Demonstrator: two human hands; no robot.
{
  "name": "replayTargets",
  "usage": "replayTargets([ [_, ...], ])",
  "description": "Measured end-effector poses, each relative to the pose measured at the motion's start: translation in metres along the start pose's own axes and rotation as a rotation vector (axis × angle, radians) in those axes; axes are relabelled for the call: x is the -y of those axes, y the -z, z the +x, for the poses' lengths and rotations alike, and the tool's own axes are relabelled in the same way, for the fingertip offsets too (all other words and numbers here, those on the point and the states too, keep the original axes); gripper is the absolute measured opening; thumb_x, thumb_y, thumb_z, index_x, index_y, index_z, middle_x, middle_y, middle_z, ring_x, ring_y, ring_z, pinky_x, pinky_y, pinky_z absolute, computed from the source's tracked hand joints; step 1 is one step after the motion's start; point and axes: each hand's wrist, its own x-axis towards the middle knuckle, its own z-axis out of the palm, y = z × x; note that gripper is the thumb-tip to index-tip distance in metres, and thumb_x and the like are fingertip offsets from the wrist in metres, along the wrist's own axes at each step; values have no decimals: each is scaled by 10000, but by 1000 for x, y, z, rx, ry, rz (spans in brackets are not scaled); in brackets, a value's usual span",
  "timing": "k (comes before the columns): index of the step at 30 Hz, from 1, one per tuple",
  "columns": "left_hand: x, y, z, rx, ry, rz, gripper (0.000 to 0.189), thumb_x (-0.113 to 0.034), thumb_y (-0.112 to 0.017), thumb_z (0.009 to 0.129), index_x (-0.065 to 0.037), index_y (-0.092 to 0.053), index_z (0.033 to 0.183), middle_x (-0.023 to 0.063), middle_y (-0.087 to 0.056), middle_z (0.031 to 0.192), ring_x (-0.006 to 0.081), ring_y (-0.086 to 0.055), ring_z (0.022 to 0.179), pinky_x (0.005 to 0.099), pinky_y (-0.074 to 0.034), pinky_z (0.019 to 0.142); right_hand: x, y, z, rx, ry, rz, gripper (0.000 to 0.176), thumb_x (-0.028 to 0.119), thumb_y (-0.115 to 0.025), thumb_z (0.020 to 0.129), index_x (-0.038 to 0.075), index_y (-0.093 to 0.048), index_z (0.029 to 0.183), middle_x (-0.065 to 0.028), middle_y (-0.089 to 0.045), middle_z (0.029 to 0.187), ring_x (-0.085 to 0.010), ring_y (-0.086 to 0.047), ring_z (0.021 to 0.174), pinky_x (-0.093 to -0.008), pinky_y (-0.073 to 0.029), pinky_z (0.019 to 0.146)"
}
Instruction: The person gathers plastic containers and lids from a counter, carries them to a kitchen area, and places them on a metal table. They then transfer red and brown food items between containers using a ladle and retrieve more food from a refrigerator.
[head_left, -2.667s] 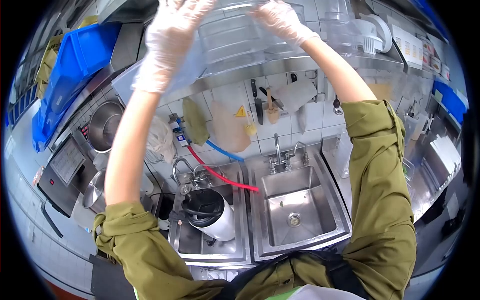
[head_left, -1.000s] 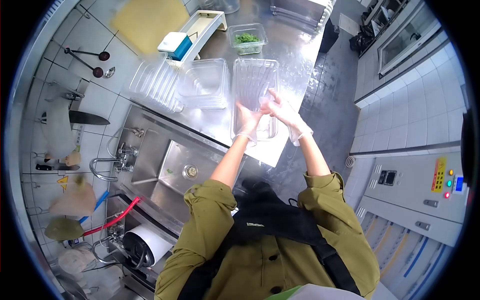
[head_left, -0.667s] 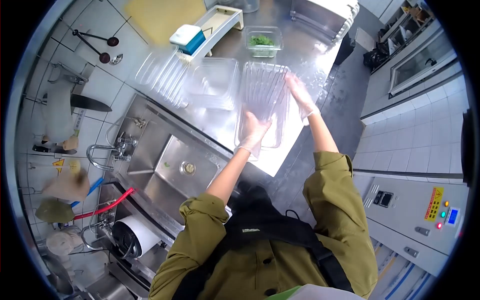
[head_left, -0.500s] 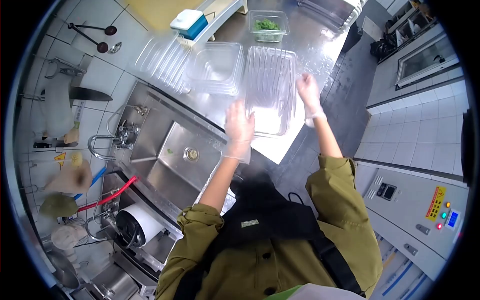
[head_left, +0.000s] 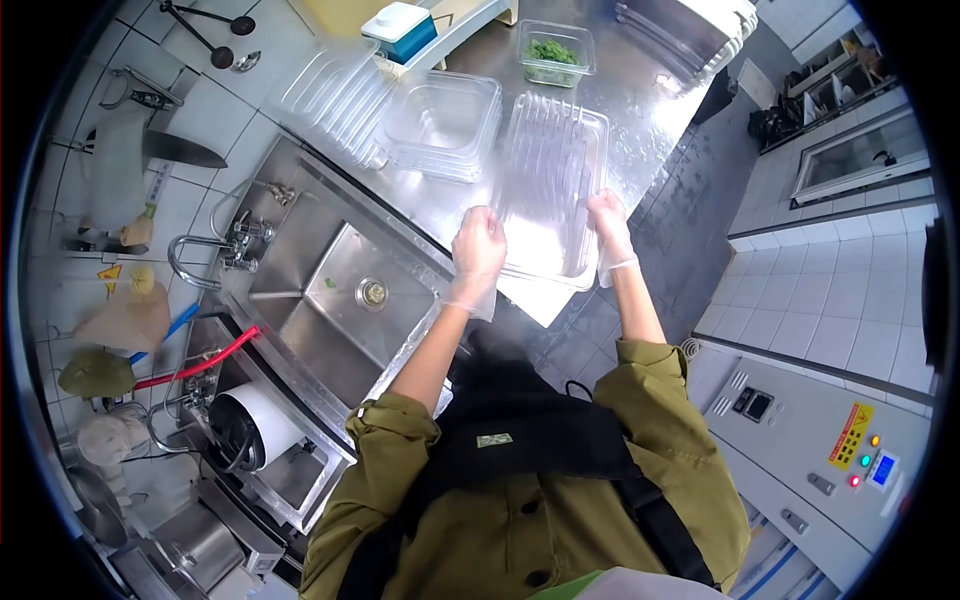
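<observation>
A long clear plastic tray [head_left: 570,268] lies over the near corner of the steel counter, holding a row of clear plastic pieces [head_left: 550,155] set on edge. My left hand [head_left: 478,248], in a clear glove, has its fingers curled at the tray's near left side. Opposite it, my right hand [head_left: 610,222], also gloved, closes on the right rim. To the left stands a stack of clear square containers [head_left: 440,125], and beyond it more nested clear lids or containers [head_left: 335,105]. Just past the far end sits a small clear container with chopped greens [head_left: 553,55].
The steel sink [head_left: 335,285] with its tap [head_left: 235,245] lies left of the counter. Knives and ladles hang on the tiled wall. A blue box with a white lid [head_left: 400,32] stands at the back. A control cabinet [head_left: 790,420] is to the right.
My left hand has gone from spread fingers beside the tray to curled at its side. My right hand has come down onto the rim. The tray's near end has shifted slightly toward me.
</observation>
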Motion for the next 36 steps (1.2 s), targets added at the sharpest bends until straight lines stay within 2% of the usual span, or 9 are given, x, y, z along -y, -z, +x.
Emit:
replayTargets([
  [5,35,5,17,192,129,-577,324,-286,-579,844,-22,-547,1030,98,-621,922,172,-588,854,303,-441,771,12,0,-9,-14,-44,189,56,50,-488,732,99,-489,706,60,-408,600,-58,-372,509,-209,-301,460],
  [8,36,8,14,283,395,-451,436,-293,-575,848,22,-479,1133,154,-584,1058,202,-556,995,287,-417,859,25,6,-20,24,-42,288,70,43,-499,734,93,-463,701,44,-424,602,-61,-384,493,-215,-308,437],
  [12,113,-68,7,627,307,-422,683,-228,-603,830,52,-245,1341,220,-443,1260,226,-487,1105,272,-378,935,27,21,-19,52,24,283,83,73,-503,760,120,-474,699,71,-404,610,-45,-367,514,-186,-290,461],
  [13,93,-60,9,685,180,-468,645,-51,-518,819,7,-206,1380,187,-423,1295,221,-497,1100,242,-406,897,26,29,-15,111,59,293,67,81,-512,780,110,-484,727,57,-439,643,-55,-410,553,-189,-342,504],
  [18,58,-34,1,742,687,-798,756,144,-279,673,-82,-250,1393,103,-423,1309,168,-556,990,214,-489,708,27,57,-12,148,154,429,47,49,-503,812,58,-532,848,-10,-572,834,-104,-553,742,-225,-453,695],
  [20,29,-2,-2,685,743,-768,783,150,-288,637,-88,-274,1383,98,-447,1280,168,-580,930,240,-518,652,56,59,-30,85,224,314,139,103,-522,794,137,-437,689,81,-394,622,-31,-370,544,-182,-277,471],
  [30,57,186,-7,1055,652,-661,856,47,-401,543,-82,-267,1378,169,-336,1369,134,-600,689,296,-576,588,126,77,-83,165,153,244,110,159,-558,833,54,-531,852,-26,-577,849,-117,-559,752,-248,-473,662],
  [33,53,271,-19,942,837,-417,801,53,-422,566,-44,-309,1353,152,-338,1376,207,-649,763,250,-566,511,123,73,-90,213,143,243,239,185,-580,822,26,-545,997,-48,-596,918,-133,-580,810,-256,-488,707],
  [36,79,346,-32,895,635,13,755,57,-427,598,-95,-374,1336,132,-460,1288,185,-610,918,299,-561,591,121,60,-102,327,165,278,359,216,-612,811,3,-517,1084,-63,-593,971,-146,-590,833,-263,-497,728],
])
